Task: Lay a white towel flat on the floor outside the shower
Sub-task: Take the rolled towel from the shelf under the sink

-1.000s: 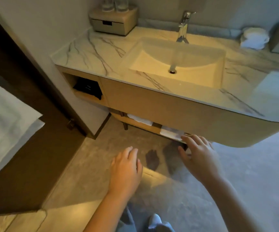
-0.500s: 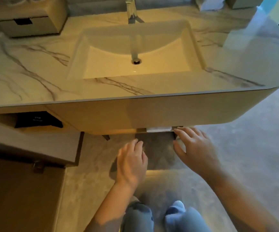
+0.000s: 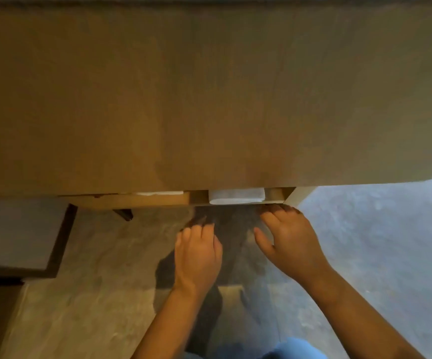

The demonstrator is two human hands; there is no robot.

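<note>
A folded white towel (image 3: 236, 196) lies on the low wooden shelf (image 3: 158, 201) under the vanity, only its front edge showing. My right hand (image 3: 288, 240) reaches toward it, fingers apart, fingertips just below the shelf's front lip and short of the towel. My left hand (image 3: 196, 252) hovers lower and to the left, fingers loosely spread, holding nothing. A second white cloth (image 3: 159, 193) shows as a thin strip further left on the same shelf.
The tan front panel of the vanity (image 3: 209, 99) fills the upper view, very close. Grey stone floor (image 3: 378, 242) lies below and to the right. A dark-edged wall corner (image 3: 54, 242) stands at the left. My blue-clad knees (image 3: 292, 349) show at the bottom.
My view has dropped from above the sink to below the counter's edge. Both hands have moved forward toward the shelf, and the folded towel's front is now showing.
</note>
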